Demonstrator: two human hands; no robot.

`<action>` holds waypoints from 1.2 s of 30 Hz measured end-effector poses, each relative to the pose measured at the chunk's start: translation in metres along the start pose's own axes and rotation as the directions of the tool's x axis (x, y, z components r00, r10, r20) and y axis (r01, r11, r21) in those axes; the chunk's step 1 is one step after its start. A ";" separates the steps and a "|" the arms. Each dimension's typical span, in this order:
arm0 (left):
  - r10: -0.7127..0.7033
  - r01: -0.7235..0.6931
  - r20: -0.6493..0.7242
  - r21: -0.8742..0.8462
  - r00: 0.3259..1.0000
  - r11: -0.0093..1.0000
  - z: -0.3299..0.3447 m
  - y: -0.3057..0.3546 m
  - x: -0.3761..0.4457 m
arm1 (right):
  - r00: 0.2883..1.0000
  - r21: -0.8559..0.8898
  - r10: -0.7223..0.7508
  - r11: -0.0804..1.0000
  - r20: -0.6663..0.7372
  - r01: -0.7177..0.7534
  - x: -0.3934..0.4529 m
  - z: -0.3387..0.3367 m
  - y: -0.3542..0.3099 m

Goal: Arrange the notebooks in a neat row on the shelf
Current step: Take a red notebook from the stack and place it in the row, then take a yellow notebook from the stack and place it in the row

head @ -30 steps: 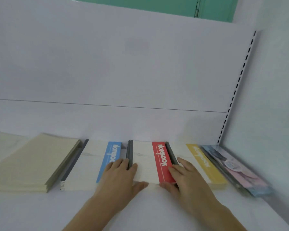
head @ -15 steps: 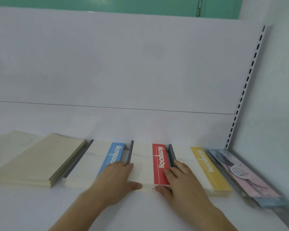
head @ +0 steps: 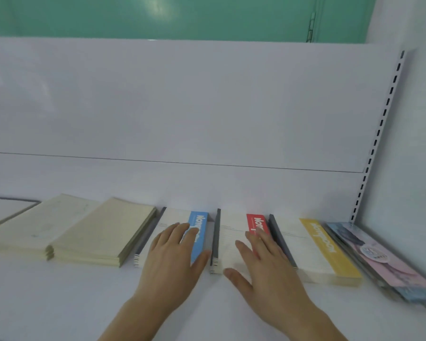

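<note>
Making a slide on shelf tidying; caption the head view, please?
Left hand flat on blue-banded notebook, right hand on red-banded notebook, on white shelf.

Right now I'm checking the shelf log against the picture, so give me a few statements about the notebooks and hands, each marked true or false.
1. The left hand lies flat on the blue-striped notebook. True.
2. The right hand lifts the red-striped notebook off the shelf. False: it lies flat on it.
3. The yellow-striped notebook lies right of the red one. True.
4. The notebooks stand upright. False: they lie flat.
</note>
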State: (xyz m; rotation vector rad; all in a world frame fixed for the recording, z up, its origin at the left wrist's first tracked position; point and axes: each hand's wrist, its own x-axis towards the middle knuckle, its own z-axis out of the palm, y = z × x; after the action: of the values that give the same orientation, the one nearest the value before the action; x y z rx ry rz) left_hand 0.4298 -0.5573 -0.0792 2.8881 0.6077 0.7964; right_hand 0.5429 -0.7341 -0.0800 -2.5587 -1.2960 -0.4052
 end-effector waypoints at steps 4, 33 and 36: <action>-0.018 0.019 -0.106 0.009 0.994 1.000 -0.030 -0.045 -0.026 | 0.997 0.062 -0.077 0.995 -0.016 0.078 0.004 0.001 -0.065; -0.390 0.392 -0.039 0.052 0.920 0.919 -0.162 -0.507 -0.109 | 0.937 0.083 -0.347 0.933 -0.042 0.349 0.203 0.112 -0.541; -0.373 0.374 -0.030 0.069 0.927 0.925 -0.160 -0.540 -0.085 | 0.937 0.053 -0.349 0.936 -0.008 0.349 0.237 0.123 -0.556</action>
State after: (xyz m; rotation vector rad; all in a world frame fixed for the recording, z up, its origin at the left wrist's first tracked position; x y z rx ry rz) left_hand 0.0912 -0.0993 -0.0807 2.6949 1.1672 0.7518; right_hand 0.2416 -0.1960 -0.0609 -2.2823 -1.7437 -0.4255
